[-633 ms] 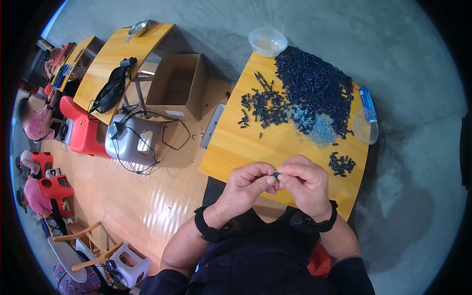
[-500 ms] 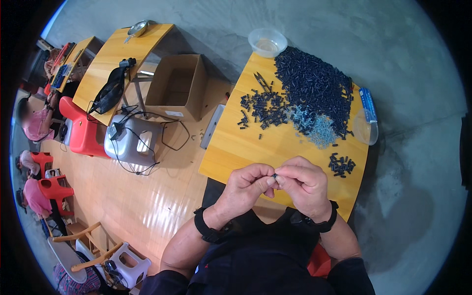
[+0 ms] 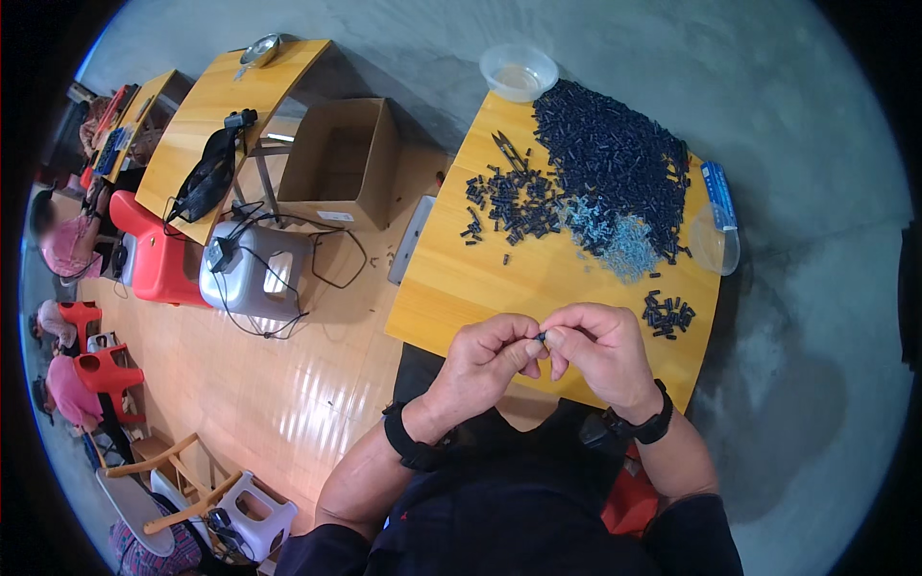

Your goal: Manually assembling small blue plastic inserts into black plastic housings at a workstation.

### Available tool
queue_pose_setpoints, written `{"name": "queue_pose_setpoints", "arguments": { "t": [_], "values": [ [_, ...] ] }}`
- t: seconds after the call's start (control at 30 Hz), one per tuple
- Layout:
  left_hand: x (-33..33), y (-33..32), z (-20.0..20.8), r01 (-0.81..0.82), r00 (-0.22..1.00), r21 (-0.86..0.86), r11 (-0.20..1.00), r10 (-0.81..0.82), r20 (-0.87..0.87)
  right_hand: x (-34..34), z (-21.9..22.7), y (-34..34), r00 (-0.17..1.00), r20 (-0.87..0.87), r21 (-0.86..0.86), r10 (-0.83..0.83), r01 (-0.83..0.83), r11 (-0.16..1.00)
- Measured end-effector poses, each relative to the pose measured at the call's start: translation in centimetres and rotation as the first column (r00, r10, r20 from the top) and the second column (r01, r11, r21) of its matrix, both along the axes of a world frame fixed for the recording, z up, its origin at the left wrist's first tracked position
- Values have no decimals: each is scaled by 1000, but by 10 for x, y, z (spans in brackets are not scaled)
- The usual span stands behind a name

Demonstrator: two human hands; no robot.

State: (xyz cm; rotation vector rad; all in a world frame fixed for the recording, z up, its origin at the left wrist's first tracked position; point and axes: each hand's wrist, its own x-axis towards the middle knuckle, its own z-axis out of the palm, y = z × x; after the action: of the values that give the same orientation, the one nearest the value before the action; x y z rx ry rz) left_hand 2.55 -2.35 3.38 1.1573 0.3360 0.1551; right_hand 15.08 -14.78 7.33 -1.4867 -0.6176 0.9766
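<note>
Over the near edge of the yellow wooden table [image 3: 461, 298], my left hand [image 3: 483, 363] and my right hand [image 3: 603, 357] meet fingertip to fingertip. Between their pinched thumbs and forefingers shows a small black cylindrical piece [image 3: 541, 337], mostly covered by the fingers. A large heap of similar black pieces [image 3: 615, 144] covers the far right of the table. Small light-blue pieces [image 3: 629, 248] lie along its near edge. Looser black pieces [image 3: 519, 206] spread to the left, beside thin dark snips [image 3: 509, 151]. A smaller cluster of black pieces [image 3: 667, 315] sits nearest my right hand.
A clear plastic bowl [image 3: 519, 75] stands at the far corner. On the right edge are a blue box [image 3: 717, 197] and a clear round lid [image 3: 706, 252]. Left of the table are a cardboard box [image 3: 336, 158], a grey stool [image 3: 254, 278] with cables and a red chair [image 3: 158, 264].
The right fingertips have shifted slightly on the black piece, and a bit more of it shows. Both hands stay together in nearly the same place.
</note>
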Motion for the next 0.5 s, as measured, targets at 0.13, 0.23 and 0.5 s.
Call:
{"name": "queue_pose_setpoints", "arguments": {
  "t": [0.13,0.23,0.5],
  "values": [
    [3,-1,0,12,999,18,1000,-12,-32,1,-2,0,997,-79,-38,-16,13,999],
    [2,0,-3,29,999,10,1000,-28,-19,3,1,1,988,-154,-55,-22,13,998],
    [4,-2,-4,2,1000,-113,994,-5,-21,11,2,8,962,-273,-86,-29,6,996]
  ]
}}
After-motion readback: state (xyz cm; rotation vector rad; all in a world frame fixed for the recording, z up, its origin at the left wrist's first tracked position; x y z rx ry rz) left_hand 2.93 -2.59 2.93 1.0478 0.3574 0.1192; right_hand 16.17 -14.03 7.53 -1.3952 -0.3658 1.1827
